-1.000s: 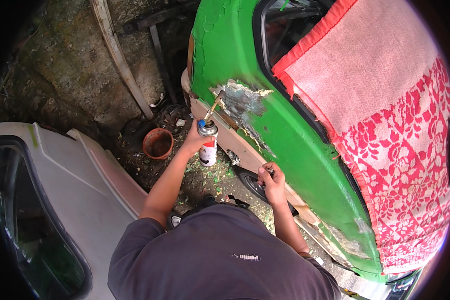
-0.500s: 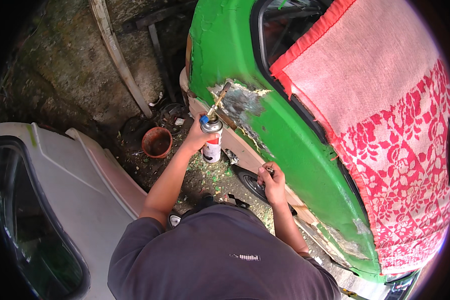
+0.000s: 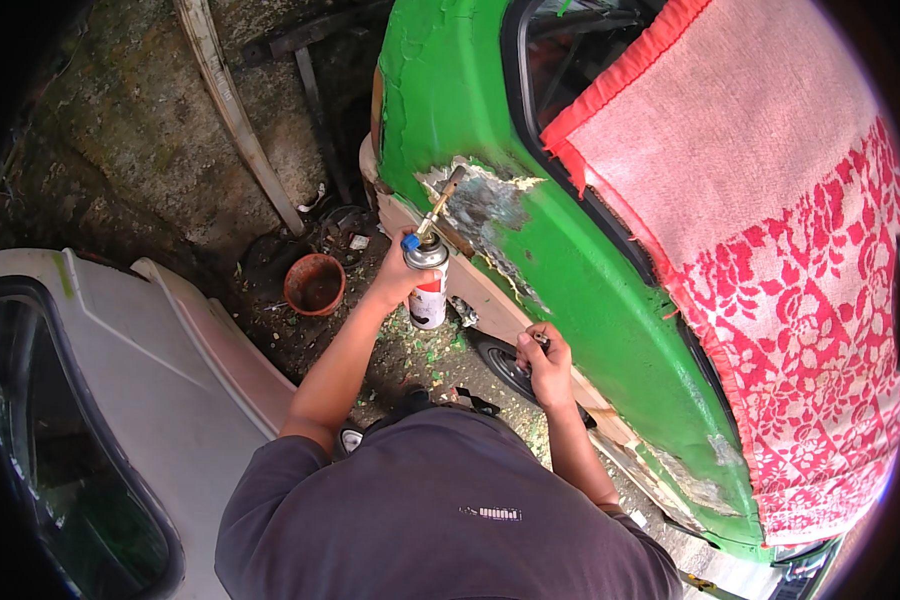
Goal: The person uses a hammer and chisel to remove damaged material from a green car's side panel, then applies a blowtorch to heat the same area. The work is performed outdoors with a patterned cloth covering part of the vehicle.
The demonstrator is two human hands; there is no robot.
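My left hand point(image 3: 398, 274) is closed around the top of a gas blowtorch point(image 3: 429, 304). Its white and red canister hangs upright, with a blue knob and a brass nozzle tube on top. That nozzle points up and away toward a bare grey patch point(image 3: 485, 200) on the green car point(image 3: 590, 270), where the paint is peeled and ragged. No flame can be made out. Beside the car's lower side, my right hand point(image 3: 545, 365) is closed on a small dark object point(image 3: 541, 342); only its end shows above the fingers, and its kind is unclear.
A red and white patterned cloth point(image 3: 770, 250) covers the car's window side. On the left stands a grey car point(image 3: 170, 350). A clay pot point(image 3: 315, 285) and scattered paint flakes point(image 3: 435, 352) lie on the ground. A long wooden strip point(image 3: 232, 110) leans at the back.
My left hand and the blowtorch have shifted very slightly, with the canister a little lower and to the right. My right hand stays almost still.
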